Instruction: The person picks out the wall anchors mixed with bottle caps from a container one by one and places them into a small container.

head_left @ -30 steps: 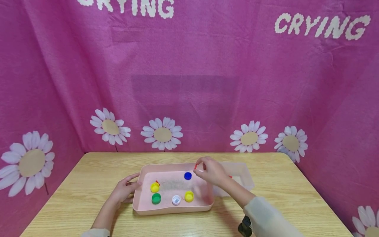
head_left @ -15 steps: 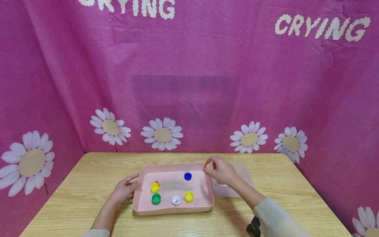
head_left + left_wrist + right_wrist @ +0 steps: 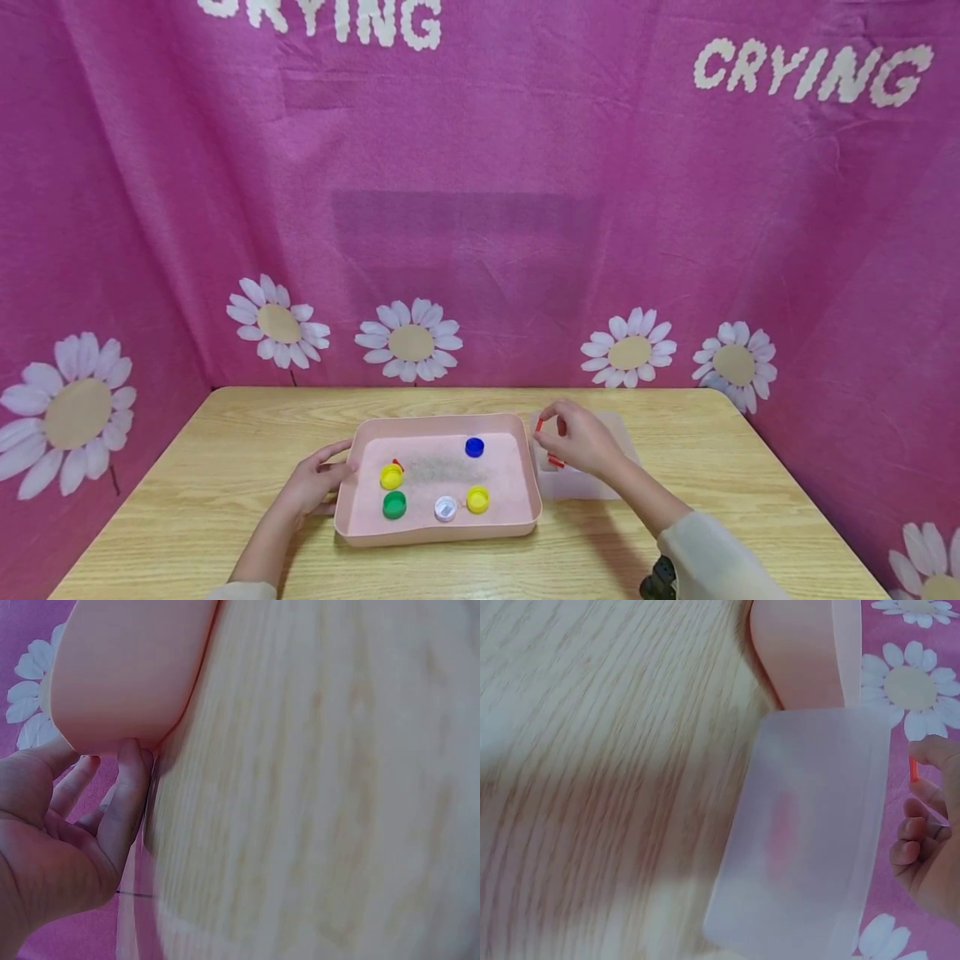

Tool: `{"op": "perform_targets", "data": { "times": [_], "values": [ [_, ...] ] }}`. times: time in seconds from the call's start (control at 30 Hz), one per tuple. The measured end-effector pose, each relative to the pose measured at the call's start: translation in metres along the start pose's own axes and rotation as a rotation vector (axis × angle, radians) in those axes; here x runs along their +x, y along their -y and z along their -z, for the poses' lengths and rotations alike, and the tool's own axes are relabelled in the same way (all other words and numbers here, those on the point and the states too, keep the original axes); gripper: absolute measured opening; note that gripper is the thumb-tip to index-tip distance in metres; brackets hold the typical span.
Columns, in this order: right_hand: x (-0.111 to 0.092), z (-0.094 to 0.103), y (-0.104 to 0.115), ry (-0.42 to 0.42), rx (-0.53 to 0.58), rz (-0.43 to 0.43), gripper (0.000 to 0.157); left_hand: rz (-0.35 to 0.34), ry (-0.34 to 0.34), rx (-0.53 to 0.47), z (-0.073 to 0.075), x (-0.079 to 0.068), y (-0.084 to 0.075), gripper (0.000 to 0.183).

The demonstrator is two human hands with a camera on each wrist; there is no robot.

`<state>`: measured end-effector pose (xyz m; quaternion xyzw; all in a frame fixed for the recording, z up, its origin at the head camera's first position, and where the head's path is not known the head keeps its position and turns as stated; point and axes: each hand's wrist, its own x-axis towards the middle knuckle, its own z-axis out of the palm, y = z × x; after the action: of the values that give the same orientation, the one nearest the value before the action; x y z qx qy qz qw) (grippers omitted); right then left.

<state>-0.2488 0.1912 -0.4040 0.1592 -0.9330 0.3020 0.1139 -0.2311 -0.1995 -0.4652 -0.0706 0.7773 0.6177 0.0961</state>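
Observation:
My left hand (image 3: 311,485) grips the left end of a pale pink tray (image 3: 438,533), one digit over the rim, others against the outer wall (image 3: 135,667). My right hand (image 3: 579,437) is raised over a translucent box (image 3: 618,433) at the tray's right. It pinches a small red stick (image 3: 913,766) upright between thumb and forefinger; the other fingers are curled. Below that hand, more red pieces (image 3: 555,460) lie in the box, blurred through its wall in the right wrist view. The hand hides part of the box.
In the tray lie bottle caps: blue (image 3: 474,447), green (image 3: 394,504), a clear-white cap (image 3: 446,508) and two yellow caps (image 3: 477,499). A red piece (image 3: 397,464) lies beside the left yellow cap. A pink flowered curtain (image 3: 480,250) surrounds the wooden table (image 3: 262,425).
My right hand has moved right with the red stick, from above the tray's right end to over the translucent box. The left hand and the tray have stayed in place.

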Motion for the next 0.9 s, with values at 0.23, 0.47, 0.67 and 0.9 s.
{"op": "perform_targets", "data": {
  "times": [0.23,0.47,0.67,0.9],
  "values": [
    [-0.001,0.0,-0.013,0.056,-0.032,-0.048,0.025,0.002,0.0,-0.004,0.0,0.0,0.0,0.053],
    [-0.001,-0.003,-0.021,0.092,-0.028,-0.068,0.023,0.013,-0.008,0.007,0.0,0.001,0.001,0.054],
    [0.0,-0.005,-0.028,0.109,-0.024,-0.07,0.022,0.018,-0.012,0.021,0.0,0.002,0.001,0.054],
    [0.003,-0.008,-0.031,0.143,-0.001,-0.083,0.02,0.016,-0.008,0.02,0.0,0.002,0.001,0.053]
  ]
}}
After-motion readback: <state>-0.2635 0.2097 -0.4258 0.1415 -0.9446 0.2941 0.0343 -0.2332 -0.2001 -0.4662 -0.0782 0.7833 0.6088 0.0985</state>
